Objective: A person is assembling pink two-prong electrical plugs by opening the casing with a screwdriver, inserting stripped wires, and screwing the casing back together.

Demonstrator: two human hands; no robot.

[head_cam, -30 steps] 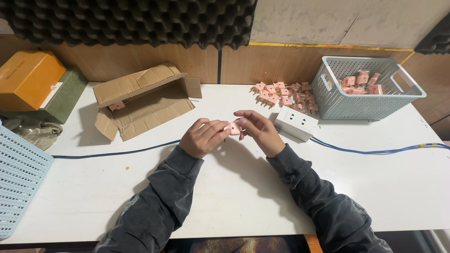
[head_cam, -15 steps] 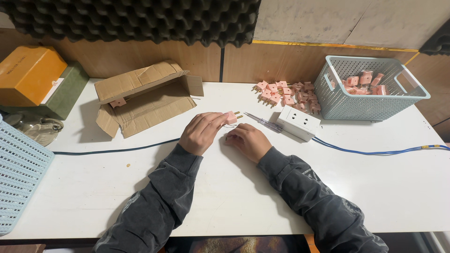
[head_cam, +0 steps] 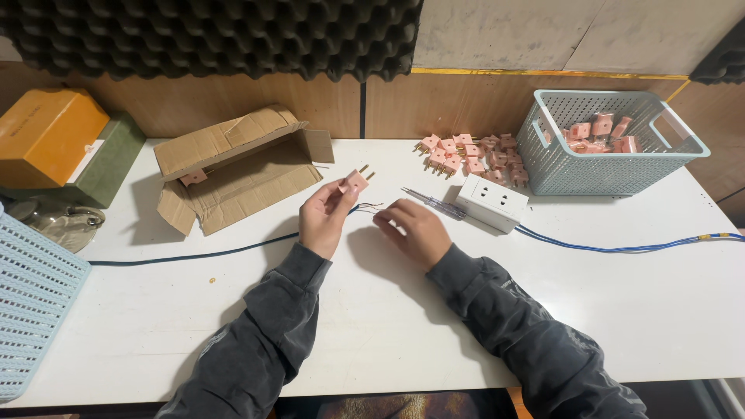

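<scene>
Left hand (head_cam: 324, 221) is raised off the tabletop (head_cam: 372, 326), its grip closed on a pink plug (head_cam: 354, 183), prongs pointing up and away. Right hand (head_cam: 414, 230) rests just right of that grip, fingertips pinched on the bare wire ends (head_cam: 366, 206) of the dark cable (head_cam: 194, 254). A screwdriver (head_cam: 433, 202) lies just beyond the right hand. Judged step: wiring the plug. Next move likely calls for guiding the strands into the plug body.
</scene>
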